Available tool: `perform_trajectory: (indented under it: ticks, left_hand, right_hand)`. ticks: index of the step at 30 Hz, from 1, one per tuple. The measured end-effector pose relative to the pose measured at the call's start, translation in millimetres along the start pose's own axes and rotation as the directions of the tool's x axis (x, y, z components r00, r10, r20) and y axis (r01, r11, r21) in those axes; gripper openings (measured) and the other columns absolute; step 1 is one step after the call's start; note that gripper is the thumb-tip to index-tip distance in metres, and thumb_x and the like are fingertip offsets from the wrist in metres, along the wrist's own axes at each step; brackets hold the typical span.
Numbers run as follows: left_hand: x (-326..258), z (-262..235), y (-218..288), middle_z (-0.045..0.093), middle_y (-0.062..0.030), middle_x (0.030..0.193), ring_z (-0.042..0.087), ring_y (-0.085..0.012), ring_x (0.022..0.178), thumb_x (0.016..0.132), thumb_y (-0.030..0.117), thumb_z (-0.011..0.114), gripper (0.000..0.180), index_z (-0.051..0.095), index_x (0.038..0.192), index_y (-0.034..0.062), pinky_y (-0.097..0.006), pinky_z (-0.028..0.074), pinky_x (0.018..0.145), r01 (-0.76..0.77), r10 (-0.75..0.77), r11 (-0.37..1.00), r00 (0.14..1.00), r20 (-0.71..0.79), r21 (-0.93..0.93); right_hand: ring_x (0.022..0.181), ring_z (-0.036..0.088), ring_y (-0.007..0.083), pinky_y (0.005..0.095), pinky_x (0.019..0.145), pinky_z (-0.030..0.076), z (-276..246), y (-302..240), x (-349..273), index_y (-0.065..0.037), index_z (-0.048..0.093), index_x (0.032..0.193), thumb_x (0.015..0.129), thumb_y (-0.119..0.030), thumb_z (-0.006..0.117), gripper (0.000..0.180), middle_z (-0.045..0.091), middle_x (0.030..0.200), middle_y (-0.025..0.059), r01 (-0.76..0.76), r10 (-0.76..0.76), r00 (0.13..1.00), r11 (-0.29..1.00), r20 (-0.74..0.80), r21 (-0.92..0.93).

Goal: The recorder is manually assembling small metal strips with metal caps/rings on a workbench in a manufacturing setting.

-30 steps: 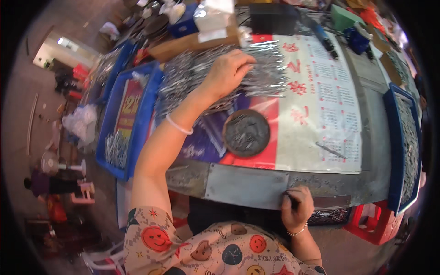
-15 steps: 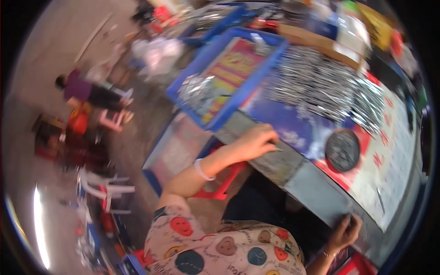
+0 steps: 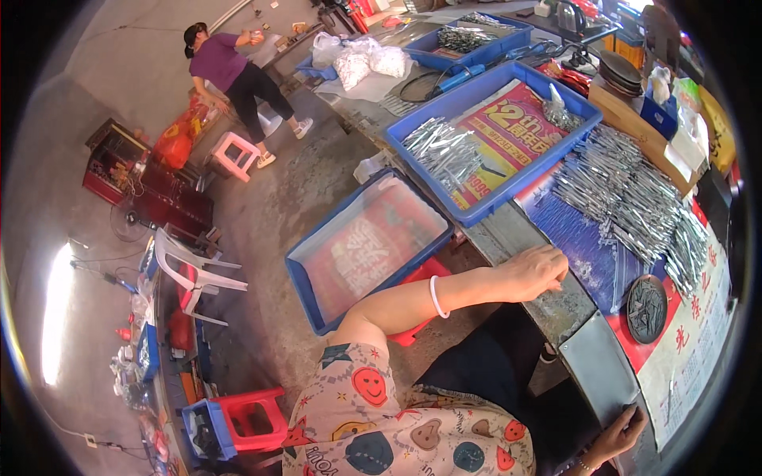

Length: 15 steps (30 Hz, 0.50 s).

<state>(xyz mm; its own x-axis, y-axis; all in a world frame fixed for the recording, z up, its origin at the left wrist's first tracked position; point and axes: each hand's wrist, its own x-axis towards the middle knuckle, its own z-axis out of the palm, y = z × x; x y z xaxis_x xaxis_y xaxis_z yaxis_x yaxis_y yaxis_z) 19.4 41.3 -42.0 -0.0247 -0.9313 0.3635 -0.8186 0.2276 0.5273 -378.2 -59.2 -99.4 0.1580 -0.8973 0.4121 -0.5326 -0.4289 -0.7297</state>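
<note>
My left hand [image 3: 533, 274] is over the table's near edge, its fingers pinched together; anything in them is too small to make out. Beyond it, a heap of thin silvery metal strips [image 3: 627, 198] covers a blue and red printed sheet [image 3: 573, 238]. To the right of the left hand, a round dark dish [image 3: 647, 309] holds small dark pieces. My right hand [image 3: 619, 435] is at the table's edge at lower right, fingers curled, with their contents hidden. Left of the heap, a blue tray [image 3: 470, 214] contains more silvery strips [image 3: 444, 151] on a colourful printed sheet.
A lower blue-rimmed tray [image 3: 305, 295] sits over a red stool [image 3: 417, 289], left of my left forearm. Another blue tray [image 3: 520, 38] and white bags [image 3: 369, 63] lie farther back. A person in purple [image 3: 222, 59] stands by a pink stool [image 3: 234, 155] at far left.
The view has swung, so the table and trays appear farther right, and the blur has cleared. Both hands stay near the table edge, fingers still curled.
</note>
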Motion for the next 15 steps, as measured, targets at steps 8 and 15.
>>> perform_trajectory:
  ticks: [8, 15]
  left_hand:
    - [-6, -48, 100, 0.056, -0.0108, 0.076, 0.057, -0.0246, 0.062, 0.077, -0.001, 0.067, 0.030, 0.050, 0.101, 0.0041, -0.033, 0.046, 0.055, -0.070, 0.014, 0.978, 0.962, -0.273, -0.198]
    - [2, -93, 165, 0.058, -0.0071, 0.074, 0.051, -0.0171, 0.049, 0.068, 0.011, 0.073, 0.030, 0.064, 0.095, -0.0006, -0.025, 0.039, 0.045, -0.357, 0.396, 0.918, 0.857, -0.329, 0.175]
  right_hand:
    - [0.069, 0.044, 0.0101, 0.0227, 0.061, 0.038, 0, -27, -2, 0.001, 0.054, 0.090, 0.092, -0.009, 0.056, 0.010, 0.049, 0.075, 0.0022, -0.012, 0.013, 1.000, 0.999, -0.024, 0.031]
    - [0.061, 0.042, 0.0050, 0.0192, 0.052, 0.037, 2, -48, -3, -0.001, 0.056, 0.088, 0.090, -0.006, 0.057, 0.006, 0.049, 0.072, -0.0011, -0.004, 0.005, 0.997, 1.000, -0.071, 0.018]
